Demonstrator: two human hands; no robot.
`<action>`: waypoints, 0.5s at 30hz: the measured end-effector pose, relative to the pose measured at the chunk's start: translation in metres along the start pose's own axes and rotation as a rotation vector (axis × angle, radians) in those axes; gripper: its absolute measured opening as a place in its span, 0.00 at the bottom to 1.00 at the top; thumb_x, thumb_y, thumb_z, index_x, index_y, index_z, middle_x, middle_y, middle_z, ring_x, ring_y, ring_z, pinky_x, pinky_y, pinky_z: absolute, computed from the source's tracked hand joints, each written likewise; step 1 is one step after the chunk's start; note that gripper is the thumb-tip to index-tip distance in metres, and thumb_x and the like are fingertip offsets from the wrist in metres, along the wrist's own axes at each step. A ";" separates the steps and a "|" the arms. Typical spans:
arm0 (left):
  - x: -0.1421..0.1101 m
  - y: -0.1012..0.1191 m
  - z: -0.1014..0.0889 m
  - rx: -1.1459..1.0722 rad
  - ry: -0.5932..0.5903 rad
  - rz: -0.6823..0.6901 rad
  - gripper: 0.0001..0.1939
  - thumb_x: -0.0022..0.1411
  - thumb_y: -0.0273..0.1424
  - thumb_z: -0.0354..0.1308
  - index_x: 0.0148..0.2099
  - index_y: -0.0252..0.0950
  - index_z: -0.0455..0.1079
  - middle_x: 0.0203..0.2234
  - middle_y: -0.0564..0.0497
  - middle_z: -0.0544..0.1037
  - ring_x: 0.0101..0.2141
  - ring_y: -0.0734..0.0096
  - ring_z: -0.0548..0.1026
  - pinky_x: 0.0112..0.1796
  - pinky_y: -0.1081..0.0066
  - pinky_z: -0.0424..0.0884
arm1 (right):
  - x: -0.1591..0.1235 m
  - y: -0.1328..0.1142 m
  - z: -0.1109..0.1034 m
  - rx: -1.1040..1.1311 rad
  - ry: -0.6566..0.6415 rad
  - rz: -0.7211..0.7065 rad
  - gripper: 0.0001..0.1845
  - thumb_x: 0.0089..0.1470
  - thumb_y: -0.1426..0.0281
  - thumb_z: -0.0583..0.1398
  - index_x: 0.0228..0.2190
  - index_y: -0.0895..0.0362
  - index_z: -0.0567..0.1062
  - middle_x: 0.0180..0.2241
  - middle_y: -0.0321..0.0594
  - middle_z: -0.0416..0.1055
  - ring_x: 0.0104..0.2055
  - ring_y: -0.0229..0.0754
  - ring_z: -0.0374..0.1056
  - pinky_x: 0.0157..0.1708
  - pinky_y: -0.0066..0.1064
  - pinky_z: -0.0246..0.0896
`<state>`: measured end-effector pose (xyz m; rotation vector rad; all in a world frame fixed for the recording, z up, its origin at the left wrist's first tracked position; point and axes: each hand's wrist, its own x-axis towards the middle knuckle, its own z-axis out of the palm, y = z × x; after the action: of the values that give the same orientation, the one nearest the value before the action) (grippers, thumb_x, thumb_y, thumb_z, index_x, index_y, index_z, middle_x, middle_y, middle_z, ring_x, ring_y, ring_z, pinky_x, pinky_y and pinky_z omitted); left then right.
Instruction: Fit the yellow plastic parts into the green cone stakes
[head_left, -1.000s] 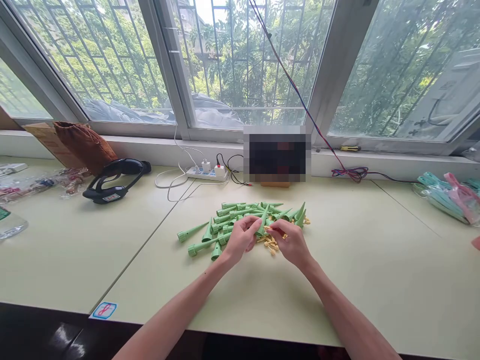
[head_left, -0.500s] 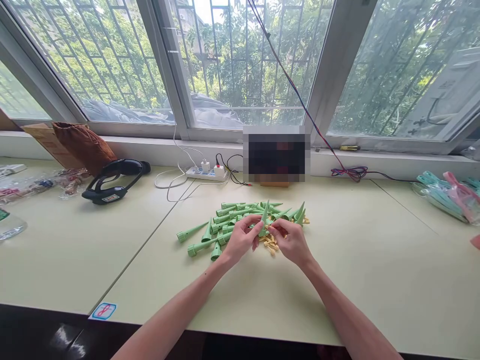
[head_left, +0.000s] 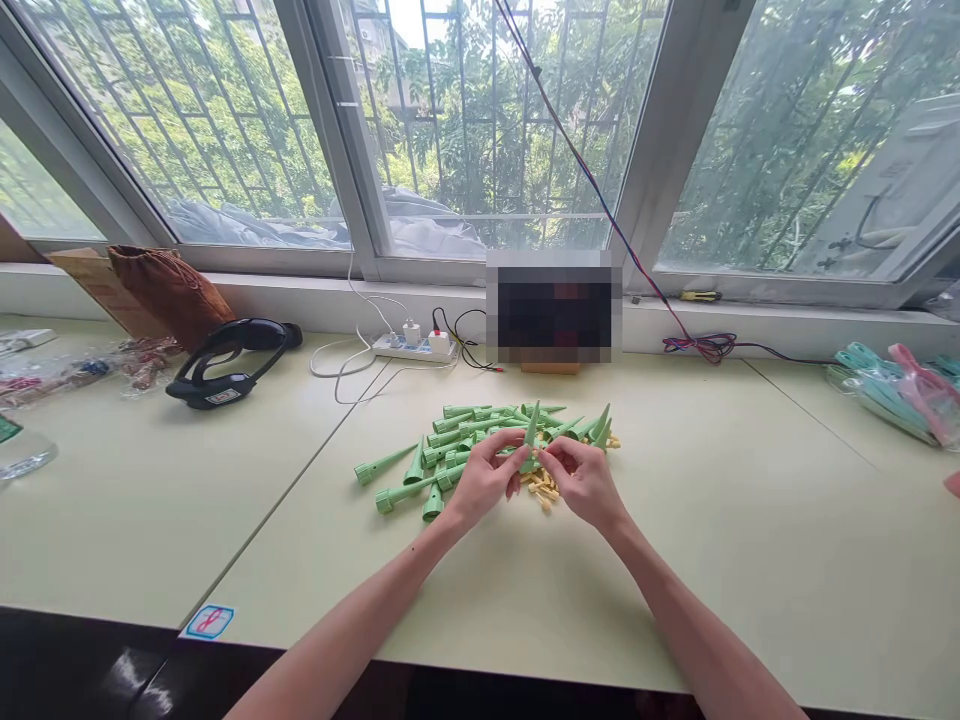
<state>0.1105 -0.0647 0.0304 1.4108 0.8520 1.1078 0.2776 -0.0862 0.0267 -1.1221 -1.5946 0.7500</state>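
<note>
My left hand (head_left: 487, 474) is closed round a green plastic spike (head_left: 532, 428), a hollow cone with its point upward. At the spike's lower side, the thumb and forefinger of my right hand (head_left: 587, 482) pinch a small yellow plastic piece, mostly covered by the fingertips. Loose yellow pieces (head_left: 544, 492) lie on the table just below the hands. Around and behind the hands spreads a heap of green spikes (head_left: 397, 496), several with ribbed caps on their wide ends. Part of the heap is hidden by my hands.
On the pale table (head_left: 480, 610), a black headset (head_left: 225, 375) and a brown pouch (head_left: 169, 295) lie at left. A power strip (head_left: 412, 345) and a blurred-out screen (head_left: 555, 310) stand at the back. Bagged teal and pink items (head_left: 900, 390) lie at right, near bundled wires (head_left: 701, 346).
The held spike has turned more upright and shifted slightly right. My right fingertips have come against its lower side with the yellow piece. The heap has stayed put.
</note>
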 end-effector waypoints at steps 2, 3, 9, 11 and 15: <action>0.000 0.000 0.000 0.008 0.004 0.003 0.18 0.59 0.43 0.62 0.44 0.34 0.70 0.27 0.52 0.74 0.15 0.80 0.67 0.15 0.76 0.62 | 0.000 0.000 0.000 0.007 -0.003 0.006 0.15 0.59 0.63 0.58 0.23 0.57 0.68 0.19 0.31 0.56 0.21 0.34 0.50 0.20 0.28 0.44; 0.000 -0.001 0.000 0.010 0.005 0.005 0.18 0.59 0.43 0.62 0.44 0.34 0.70 0.27 0.53 0.74 0.15 0.80 0.67 0.15 0.76 0.62 | 0.000 0.000 0.000 0.010 -0.004 0.009 0.15 0.59 0.63 0.58 0.23 0.57 0.68 0.19 0.32 0.56 0.21 0.34 0.50 0.20 0.29 0.44; 0.001 -0.002 0.000 0.030 0.013 0.022 0.17 0.60 0.42 0.61 0.45 0.35 0.70 0.29 0.52 0.75 0.13 0.82 0.65 0.14 0.77 0.62 | -0.001 -0.004 0.002 0.014 0.008 -0.002 0.15 0.59 0.63 0.58 0.24 0.57 0.68 0.19 0.32 0.58 0.21 0.34 0.52 0.20 0.28 0.46; 0.000 0.001 0.001 0.052 0.001 0.024 0.17 0.61 0.41 0.59 0.46 0.35 0.69 0.29 0.52 0.75 0.12 0.82 0.65 0.13 0.77 0.61 | -0.001 -0.005 0.003 -0.009 0.019 -0.032 0.14 0.59 0.64 0.58 0.24 0.56 0.67 0.19 0.32 0.58 0.21 0.34 0.53 0.21 0.28 0.48; -0.002 0.006 0.002 0.085 -0.091 0.039 0.18 0.64 0.42 0.56 0.49 0.35 0.69 0.36 0.48 0.77 0.11 0.84 0.65 0.13 0.77 0.60 | -0.002 -0.007 0.005 -0.099 0.024 -0.103 0.14 0.59 0.65 0.57 0.23 0.56 0.65 0.19 0.31 0.59 0.21 0.34 0.54 0.21 0.27 0.50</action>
<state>0.1117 -0.0680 0.0356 1.5427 0.8174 1.0390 0.2707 -0.0904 0.0301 -1.1063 -1.6710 0.5924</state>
